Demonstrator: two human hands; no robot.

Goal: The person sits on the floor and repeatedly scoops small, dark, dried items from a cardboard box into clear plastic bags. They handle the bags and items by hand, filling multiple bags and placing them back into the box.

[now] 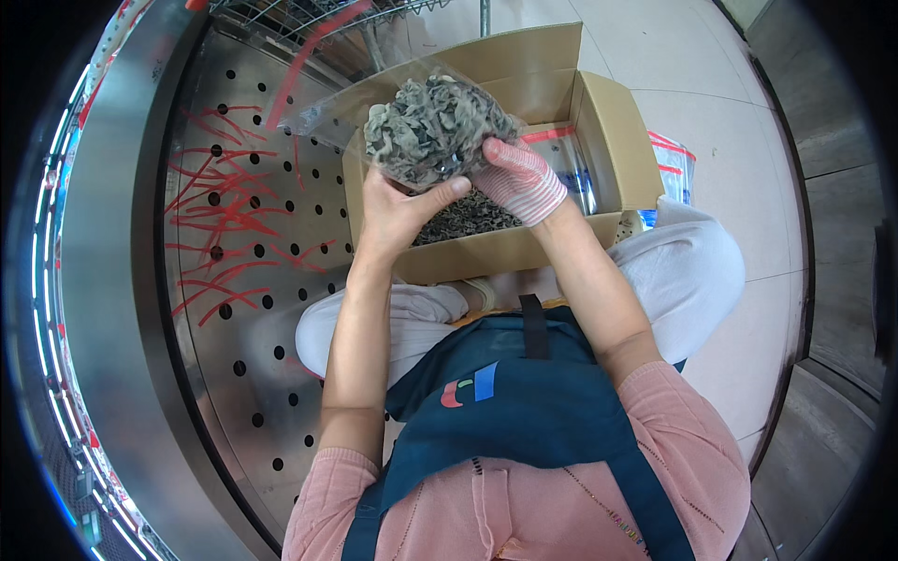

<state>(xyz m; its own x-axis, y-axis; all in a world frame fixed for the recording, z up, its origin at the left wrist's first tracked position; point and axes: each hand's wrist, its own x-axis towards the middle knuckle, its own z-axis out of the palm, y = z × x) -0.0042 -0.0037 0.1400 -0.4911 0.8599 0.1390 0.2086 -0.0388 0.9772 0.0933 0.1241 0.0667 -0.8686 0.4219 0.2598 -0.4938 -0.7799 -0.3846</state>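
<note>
A clear plastic bag [438,133] filled with dark, curled dried wood ear fungus is held up between both hands over an open cardboard box [459,256]. My bare left hand [407,207] grips its lower left, the thumb across the underside. My right hand [523,175], in a red-and-white striped glove with the thumb on the bag, holds its lower right. The bag's loose end spreads to the upper left. Beneath it, loose dark dried pieces [470,217] lie inside the box. A clear plastic package with a red edge [568,165] rests in the box's right part.
Many red tape strips [231,217] are stuck to a perforated metal panel [280,372] at left. A longer red strip [302,63] hangs near a wire rack [280,17]. Another plastic package [673,168] lies right of the box. The person's knees [684,273] are close to the box.
</note>
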